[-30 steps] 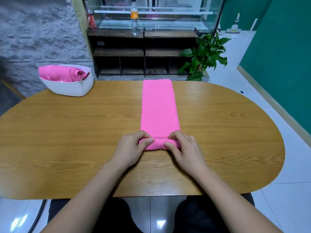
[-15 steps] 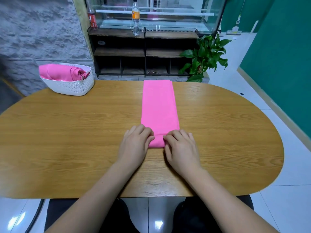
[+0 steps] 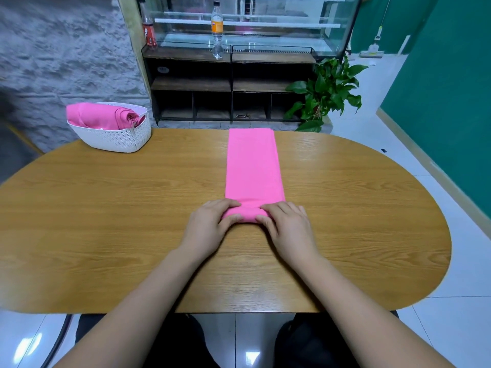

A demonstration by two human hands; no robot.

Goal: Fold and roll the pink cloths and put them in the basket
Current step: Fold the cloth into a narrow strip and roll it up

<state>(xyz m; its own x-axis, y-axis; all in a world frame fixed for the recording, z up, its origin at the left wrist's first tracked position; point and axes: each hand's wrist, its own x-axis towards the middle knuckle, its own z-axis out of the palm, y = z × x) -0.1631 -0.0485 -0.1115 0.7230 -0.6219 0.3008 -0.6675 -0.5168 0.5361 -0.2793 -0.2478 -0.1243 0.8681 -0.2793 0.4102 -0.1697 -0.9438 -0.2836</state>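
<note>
A pink cloth (image 3: 252, 166), folded into a long narrow strip, lies down the middle of the wooden table (image 3: 106, 221). Its near end is rolled into a short tube. My left hand (image 3: 210, 224) grips the left end of that roll, thumb underneath and fingers over the top. My right hand (image 3: 287, 224) holds the right end the same way. A white woven basket (image 3: 117, 139) stands at the table's far left corner with rolled pink cloths (image 3: 101, 118) inside it.
Behind the table stand a dark shelf unit (image 3: 228, 83) with a glass case and bottles, and a potted plant (image 3: 324, 94) at the right. A green wall (image 3: 451, 75) runs along the right side over white floor tiles.
Both hands have moved the roll farther up the strip, away from me. The roll has grown thicker and the flat part of the cloth is shorter.
</note>
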